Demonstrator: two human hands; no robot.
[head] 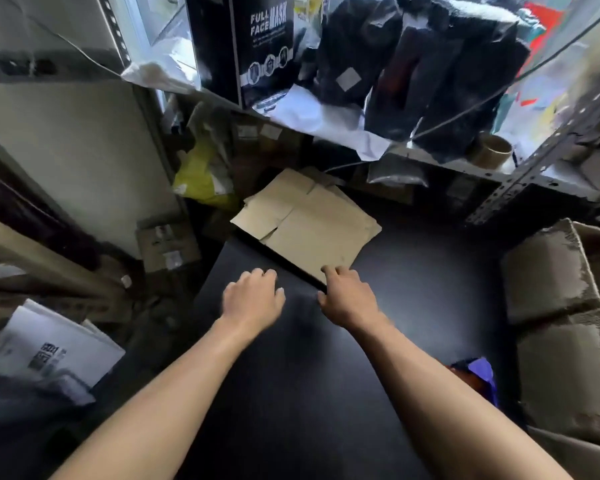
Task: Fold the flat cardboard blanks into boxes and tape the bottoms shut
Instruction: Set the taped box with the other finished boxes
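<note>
Two hands out. My right hand [347, 294] has its fingers curled at the near corner of the cardboard stack [309, 223], likely to drag one sheet off; actual grip unclear. Left hand [253, 296] hangs loosely curled, empty. Stack overhangs the dark table's [326, 393] far-left edge; open tabletop nearer me.

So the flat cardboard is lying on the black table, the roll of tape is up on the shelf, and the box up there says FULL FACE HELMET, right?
Almost. The head view shows the box says FULL FACE MASK, not helmet. The rest is right: the flat cardboard lies on the black table, and the roll of tape is up on the shelf.
</note>
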